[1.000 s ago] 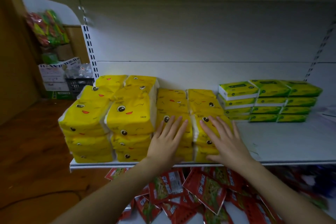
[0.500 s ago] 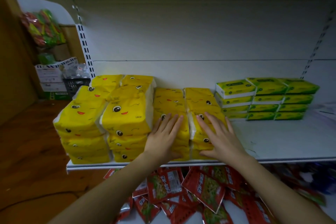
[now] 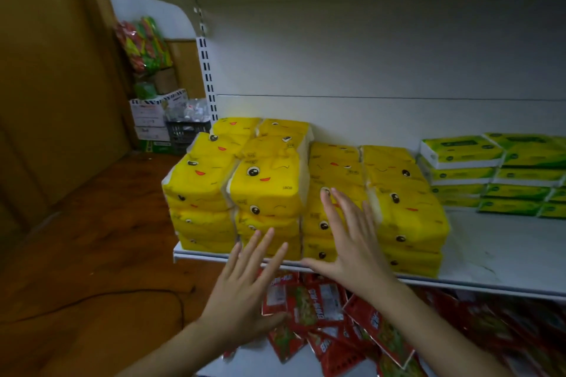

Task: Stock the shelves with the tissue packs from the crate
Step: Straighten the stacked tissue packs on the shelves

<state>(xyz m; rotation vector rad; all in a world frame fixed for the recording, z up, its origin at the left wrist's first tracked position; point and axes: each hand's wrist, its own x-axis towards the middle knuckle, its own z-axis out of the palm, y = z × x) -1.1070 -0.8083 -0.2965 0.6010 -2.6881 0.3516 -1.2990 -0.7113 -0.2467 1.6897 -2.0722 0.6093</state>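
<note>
Yellow tissue packs with cartoon faces (image 3: 266, 190) stand stacked in several columns at the left end of the white shelf (image 3: 496, 257). My right hand (image 3: 349, 242) is spread flat in front of the third column, fingers straight, near or on its face. My left hand (image 3: 245, 288) is open too, fingers fanned, hovering lower at the shelf's front edge, apart from the packs. Neither hand holds anything. No crate shows close by.
Green tissue packs (image 3: 496, 174) are stacked at the shelf's back right, with bare shelf in front of them. Red snack packets (image 3: 324, 315) fill the shelf below. Boxes and a dark crate (image 3: 183, 135) sit on the wooden floor at far left.
Both hands have come back off the yellow packs; the left has dropped below the shelf edge. The view has swung left, so the stacks now sit further right.
</note>
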